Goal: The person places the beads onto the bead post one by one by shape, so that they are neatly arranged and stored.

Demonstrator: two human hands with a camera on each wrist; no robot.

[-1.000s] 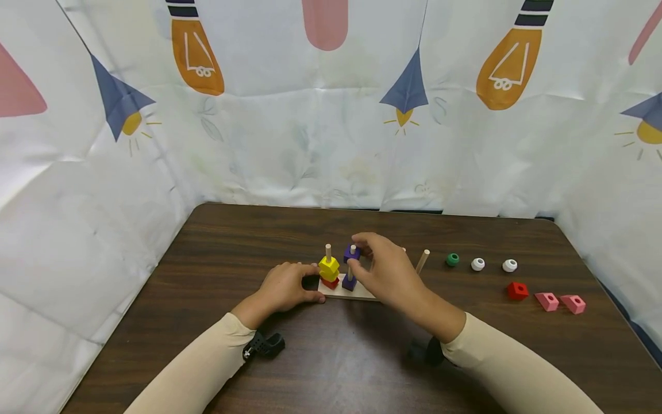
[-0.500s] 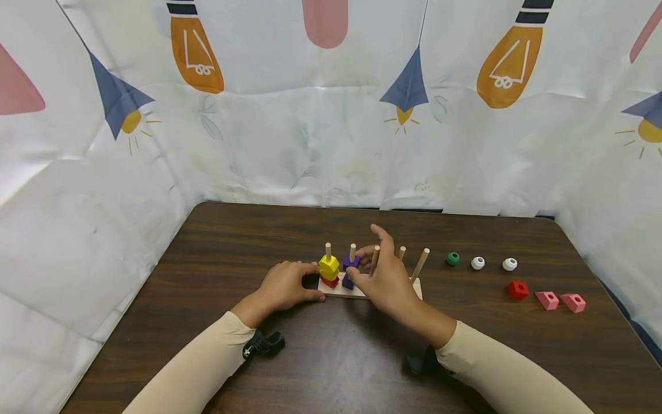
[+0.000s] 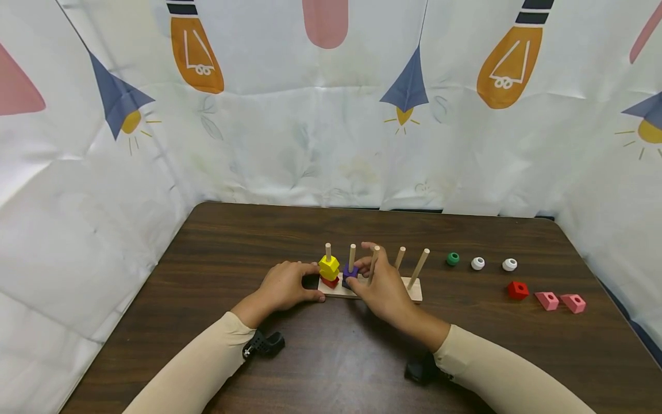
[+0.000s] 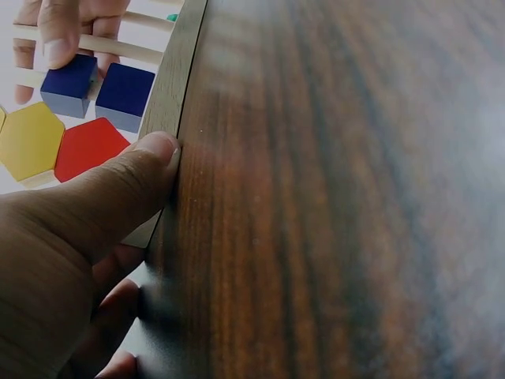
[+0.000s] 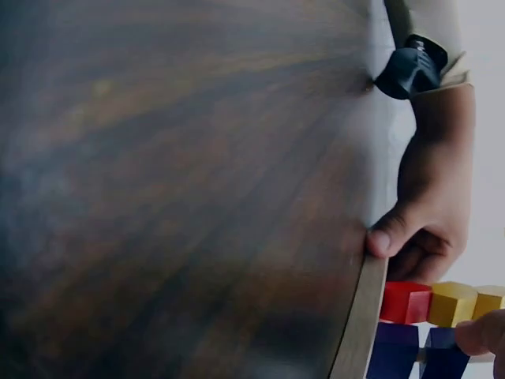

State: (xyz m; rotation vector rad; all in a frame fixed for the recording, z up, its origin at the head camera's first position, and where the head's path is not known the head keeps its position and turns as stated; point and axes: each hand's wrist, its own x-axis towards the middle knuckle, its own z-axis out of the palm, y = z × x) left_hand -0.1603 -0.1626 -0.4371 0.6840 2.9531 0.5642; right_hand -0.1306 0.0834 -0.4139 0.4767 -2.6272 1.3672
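Observation:
A wooden peg board point(image 3: 415, 292) with several upright pegs lies mid-table. My left hand point(image 3: 281, 286) grips its left end, thumb on the front edge. On the leftmost peg, yellow hexagonal blocks point(image 3: 328, 267) sit above a red hexagonal block point(image 3: 330, 283). Around the second peg, my right hand point(image 3: 385, 290) pinches the upper purple block point(image 3: 350, 272), its thumb on the near face. In the left wrist view, a small gap separates this block from the lower purple block point(image 4: 125, 91). The right hand partly hides the middle of the board.
Right of the board, a green bead point(image 3: 453, 259) and two white beads point(image 3: 478, 263) lie in a row. Nearer are a red cube point(image 3: 518, 290) and two pink slanted blocks point(image 3: 547, 301). A printed white curtain point(image 3: 331, 144) hangs behind the dark table point(image 3: 331, 362).
The upper purple block has slid down the second peg, from near its top to just above the lower one. My right hand has lowered with it; the left hand stays put.

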